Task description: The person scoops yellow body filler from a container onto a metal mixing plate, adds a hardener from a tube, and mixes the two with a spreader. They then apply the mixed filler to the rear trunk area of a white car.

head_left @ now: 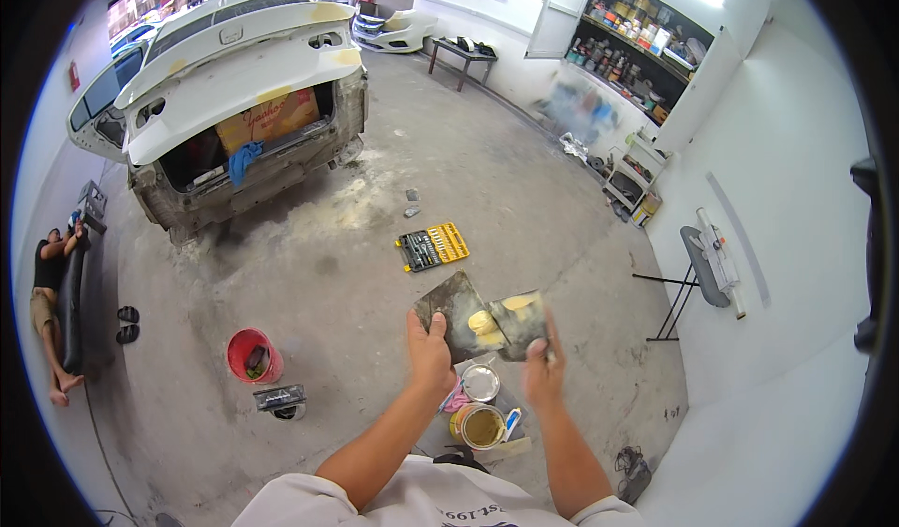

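My left hand (431, 351) grips the near left edge of a dark, stained putty board (445, 307), thumb on top. A lump of pale yellow putty (481, 323) sits near the board's right side. My right hand (546, 366) holds a dark flat putty spreader (526, 340) by its right side. The spreader carries a yellow smear and meets or overlaps the board's right edge. Below the hands stand an open putty can (483, 428), a round pale lid or tin (480, 384), a blue-and-white tube (512, 420) and a pink cloth (456, 401).
A socket set (433, 248) lies open ahead. To the left are a red bucket (253, 358) and a dark sanding block (280, 398). A stripped white car (243, 73) stands far left; a person (54, 293) lies by the left wall. A folding stand (704, 265) leans right.
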{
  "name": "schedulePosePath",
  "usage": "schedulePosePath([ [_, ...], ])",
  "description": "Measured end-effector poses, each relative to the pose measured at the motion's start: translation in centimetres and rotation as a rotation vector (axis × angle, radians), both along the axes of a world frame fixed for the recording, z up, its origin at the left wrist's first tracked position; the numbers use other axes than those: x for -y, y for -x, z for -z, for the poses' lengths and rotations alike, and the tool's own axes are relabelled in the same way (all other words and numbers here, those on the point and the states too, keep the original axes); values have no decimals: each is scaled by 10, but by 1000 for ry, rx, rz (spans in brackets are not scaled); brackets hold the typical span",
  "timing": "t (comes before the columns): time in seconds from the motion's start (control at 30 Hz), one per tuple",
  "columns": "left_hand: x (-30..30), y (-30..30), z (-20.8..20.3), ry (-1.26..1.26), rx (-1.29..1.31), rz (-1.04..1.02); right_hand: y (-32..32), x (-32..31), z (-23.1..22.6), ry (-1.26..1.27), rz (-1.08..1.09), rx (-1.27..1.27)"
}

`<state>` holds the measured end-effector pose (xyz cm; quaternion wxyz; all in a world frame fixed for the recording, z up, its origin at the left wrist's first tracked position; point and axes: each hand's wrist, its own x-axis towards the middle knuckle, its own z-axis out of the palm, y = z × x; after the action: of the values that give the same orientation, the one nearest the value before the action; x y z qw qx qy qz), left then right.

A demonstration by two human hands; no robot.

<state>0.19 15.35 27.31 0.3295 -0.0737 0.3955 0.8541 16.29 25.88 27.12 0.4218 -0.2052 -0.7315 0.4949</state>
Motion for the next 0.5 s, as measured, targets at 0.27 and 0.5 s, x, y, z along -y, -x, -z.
schedulePosePath([
  [0.27, 4, 26, 45, 173, -206, 0, 18, -17, -51, -802, -100, 564],
  [0.5, -7, 4, 77, 303, -338, 18, 37, -8, -43, -1012, -353, 851],
])
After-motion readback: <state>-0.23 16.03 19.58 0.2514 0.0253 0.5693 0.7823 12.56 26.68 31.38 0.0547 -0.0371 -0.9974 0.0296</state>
